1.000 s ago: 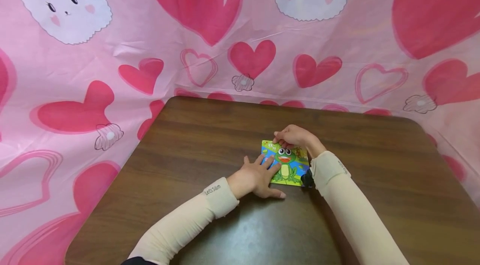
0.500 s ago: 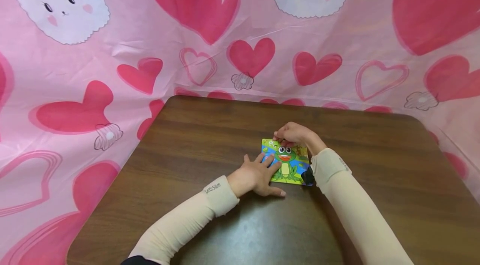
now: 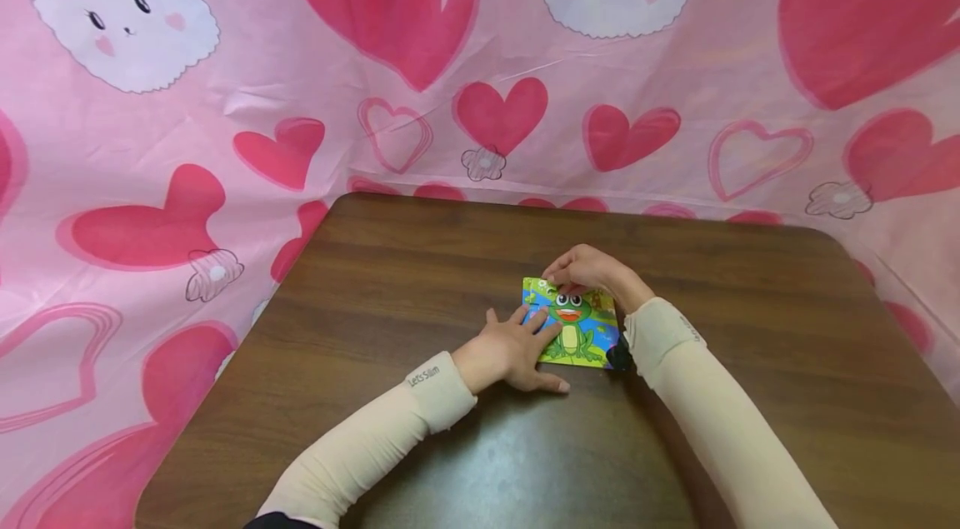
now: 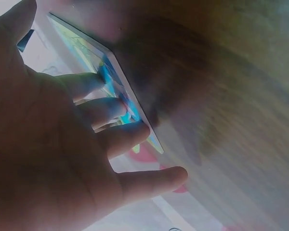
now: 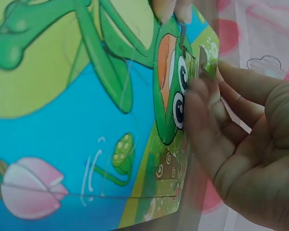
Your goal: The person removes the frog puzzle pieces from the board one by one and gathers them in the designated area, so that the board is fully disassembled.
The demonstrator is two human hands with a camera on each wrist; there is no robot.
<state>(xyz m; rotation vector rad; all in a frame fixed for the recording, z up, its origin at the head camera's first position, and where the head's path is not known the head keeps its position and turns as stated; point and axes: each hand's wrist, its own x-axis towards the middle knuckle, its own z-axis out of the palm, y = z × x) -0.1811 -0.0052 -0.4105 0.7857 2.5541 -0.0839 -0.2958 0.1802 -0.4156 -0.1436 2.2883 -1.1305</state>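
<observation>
Left hand (image 3: 512, 354) palm-down, fingers (image 4: 125, 138) splayed on the frog puzzle (image 3: 572, 339) — right hand (image 3: 588, 269) arched, pinching its far edge.

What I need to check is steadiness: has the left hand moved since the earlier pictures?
No, not visibly: judged against the table in the head view, the left hand keeps its place, lying partly over the frog board.
</observation>
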